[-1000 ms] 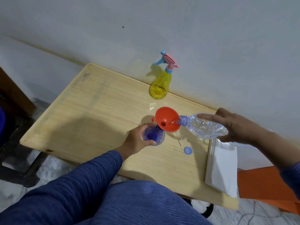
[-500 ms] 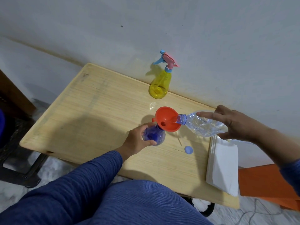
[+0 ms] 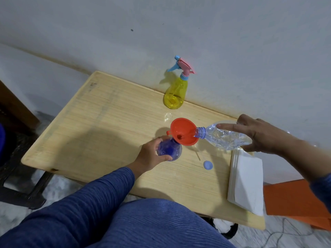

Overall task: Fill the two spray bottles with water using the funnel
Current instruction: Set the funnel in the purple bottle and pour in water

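A blue spray bottle without its head stands near the middle of the wooden table, and my left hand grips its body. An orange funnel sits in its neck. My right hand holds a crumpled clear water bottle tipped on its side, mouth over the funnel's rim, forefinger stretched along the top. Water runs into the funnel. A yellow spray bottle with a pink and blue trigger head stands at the back by the wall.
A small blue cap lies on the table right of the blue bottle. A stack of white napkins lies at the table's right end. An orange thing sits beyond the right edge. The wall runs close behind the table.
The water bottle has tipped a little further, its rear end raised. My left hand and the blue spray bottle have stayed put.
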`<state>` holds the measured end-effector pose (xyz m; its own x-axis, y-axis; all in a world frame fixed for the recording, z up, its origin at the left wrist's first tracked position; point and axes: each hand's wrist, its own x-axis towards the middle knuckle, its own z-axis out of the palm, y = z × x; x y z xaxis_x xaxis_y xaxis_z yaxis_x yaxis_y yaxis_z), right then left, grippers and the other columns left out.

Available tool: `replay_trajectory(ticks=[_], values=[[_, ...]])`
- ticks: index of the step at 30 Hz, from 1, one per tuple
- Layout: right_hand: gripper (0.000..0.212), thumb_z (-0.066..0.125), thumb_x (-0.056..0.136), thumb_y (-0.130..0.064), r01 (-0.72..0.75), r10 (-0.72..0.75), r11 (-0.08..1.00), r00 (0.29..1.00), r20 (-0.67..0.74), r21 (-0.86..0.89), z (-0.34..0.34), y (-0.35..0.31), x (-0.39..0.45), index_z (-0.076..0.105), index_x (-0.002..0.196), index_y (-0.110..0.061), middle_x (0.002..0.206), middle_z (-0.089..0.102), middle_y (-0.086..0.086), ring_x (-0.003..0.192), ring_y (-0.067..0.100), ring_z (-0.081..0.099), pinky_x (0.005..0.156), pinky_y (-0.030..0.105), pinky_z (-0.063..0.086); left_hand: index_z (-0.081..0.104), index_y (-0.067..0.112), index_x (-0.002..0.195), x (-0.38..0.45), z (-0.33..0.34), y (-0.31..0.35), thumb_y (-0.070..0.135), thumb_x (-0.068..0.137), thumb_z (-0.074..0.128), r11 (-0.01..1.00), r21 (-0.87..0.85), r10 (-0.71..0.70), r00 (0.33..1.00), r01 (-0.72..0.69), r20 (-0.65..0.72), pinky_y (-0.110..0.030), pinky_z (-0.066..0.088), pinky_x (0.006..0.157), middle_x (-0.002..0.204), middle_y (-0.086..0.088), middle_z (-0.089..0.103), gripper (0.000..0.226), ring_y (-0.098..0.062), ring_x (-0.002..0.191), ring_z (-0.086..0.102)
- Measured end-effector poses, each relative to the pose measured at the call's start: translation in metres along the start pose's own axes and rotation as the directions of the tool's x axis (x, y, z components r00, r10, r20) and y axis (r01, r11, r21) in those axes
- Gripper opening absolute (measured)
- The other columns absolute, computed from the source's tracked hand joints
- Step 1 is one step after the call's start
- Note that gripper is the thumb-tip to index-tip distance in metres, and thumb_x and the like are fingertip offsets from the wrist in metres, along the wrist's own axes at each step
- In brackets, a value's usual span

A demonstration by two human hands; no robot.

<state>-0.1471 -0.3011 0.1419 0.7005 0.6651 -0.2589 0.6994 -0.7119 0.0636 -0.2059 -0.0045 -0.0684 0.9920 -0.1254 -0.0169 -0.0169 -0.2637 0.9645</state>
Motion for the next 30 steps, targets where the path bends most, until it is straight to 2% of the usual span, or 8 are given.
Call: replay_trajectory(ticks=[6, 14, 18, 21, 24, 26, 28, 30], values=[[0.122, 0.086, 0.061, -0.018, 0.009, -0.009, 1.000, 1.000, -0.014, -0.008, 0.001, 0.002, 0.000, 0.000, 0.133, -0.067, 0.098, 0.045, 0.003, 0.066, 0.023, 0.047, 0.063, 0.034, 0.047, 0.041, 0.058, 0.113, 0.000, 0.000, -0.001, 0.024, 0.061, 0.086, 1.000, 0.017, 0.007, 1.000, -0.007, -0.002, -0.018, 0.047, 0.089, 0.119, 0.015, 0.056, 0.077, -0.011, 0.110, 0.057], [0.116, 0.082, 0.067, -0.015, -0.042, 0.042, 0.998, 0.999, -0.005, 0.036, 0.002, -0.005, -0.004, 0.000, 0.130, -0.069, 0.099, 0.043, 0.002, 0.069, 0.022, 0.045, 0.063, 0.029, 0.040, 0.043, 0.056, 0.114, 0.000, 0.000, -0.001, 0.022, 0.061, 0.086, 1.000, 0.003, -0.007, 1.000, 0.007, -0.004, -0.017, 0.048, 0.089, 0.117, 0.012, 0.059, 0.076, -0.008, 0.109, 0.058], [0.115, 0.082, 0.066, -0.015, -0.086, 0.102, 0.980, 0.991, -0.082, 0.179, 0.008, -0.009, -0.006, 0.003, 0.128, -0.072, 0.097, 0.043, 0.002, 0.077, 0.026, 0.050, 0.066, 0.037, 0.050, 0.043, 0.054, 0.114, 0.000, 0.000, 0.000, 0.021, 0.062, 0.086, 1.000, 0.008, -0.018, 1.000, 0.018, 0.003, -0.010, 0.046, 0.086, 0.116, 0.012, 0.059, 0.075, -0.008, 0.108, 0.058], [0.115, 0.084, 0.064, -0.013, -0.073, 0.145, 0.946, 0.966, -0.212, 0.317, 0.013, -0.011, -0.005, 0.009, 0.131, -0.069, 0.097, 0.045, 0.002, 0.086, 0.021, 0.055, 0.077, 0.036, 0.051, 0.043, 0.054, 0.112, 0.000, 0.000, 0.001, 0.022, 0.061, 0.086, 1.000, 0.015, -0.025, 1.000, 0.025, 0.004, -0.019, 0.049, 0.089, 0.116, 0.010, 0.059, 0.074, -0.010, 0.107, 0.058], [0.116, 0.086, 0.060, -0.006, -0.064, 0.272, 0.870, 0.889, -0.368, 0.488, 0.019, -0.012, -0.006, 0.016, 0.130, -0.067, 0.101, 0.052, 0.006, 0.091, 0.017, 0.059, 0.088, 0.017, 0.044, 0.041, 0.056, 0.112, 0.000, 0.000, 0.002, 0.023, 0.062, 0.086, 0.999, 0.024, -0.035, 0.999, 0.034, 0.006, -0.018, 0.049, 0.087, 0.116, 0.010, 0.059, 0.075, -0.011, 0.107, 0.058], [0.116, 0.086, 0.059, -0.003, -0.081, 0.405, 0.798, 0.805, -0.433, 0.597, 0.022, -0.012, -0.008, 0.019, 0.129, -0.066, 0.101, 0.054, 0.007, 0.089, 0.012, 0.059, 0.085, 0.002, 0.038, 0.042, 0.052, 0.114, -0.001, 0.000, 0.004, 0.022, 0.062, 0.086, 0.999, 0.030, -0.040, 0.999, 0.039, 0.013, -0.017, 0.048, 0.086, 0.114, 0.011, 0.058, 0.074, -0.011, 0.107, 0.058], [0.114, 0.085, 0.060, -0.003, -0.110, 0.531, 0.732, 0.710, -0.463, 0.672, 0.025, -0.012, -0.009, 0.018, 0.133, -0.060, 0.102, 0.055, 0.006, 0.088, 0.009, 0.060, 0.082, 0.005, 0.039, 0.043, 0.050, 0.114, -0.001, 0.000, 0.006, 0.024, 0.059, 0.086, 0.999, 0.024, -0.044, 0.999, 0.044, 0.007, -0.020, 0.049, 0.088, 0.113, 0.011, 0.059, 0.075, -0.010, 0.106, 0.059], [0.114, 0.084, 0.062, -0.004, -0.123, 0.631, 0.668, 0.615, -0.472, 0.734, 0.031, -0.013, -0.008, 0.015, 0.136, -0.056, 0.104, 0.056, 0.004, 0.092, 0.016, 0.060, 0.084, 0.017, 0.043, 0.045, 0.051, 0.114, 0.000, -0.001, 0.007, 0.025, 0.058, 0.086, 0.999, 0.017, -0.052, 0.999, 0.052, 0.000, -0.024, 0.051, 0.090, 0.112, 0.010, 0.060, 0.074, -0.010, 0.105, 0.060]])
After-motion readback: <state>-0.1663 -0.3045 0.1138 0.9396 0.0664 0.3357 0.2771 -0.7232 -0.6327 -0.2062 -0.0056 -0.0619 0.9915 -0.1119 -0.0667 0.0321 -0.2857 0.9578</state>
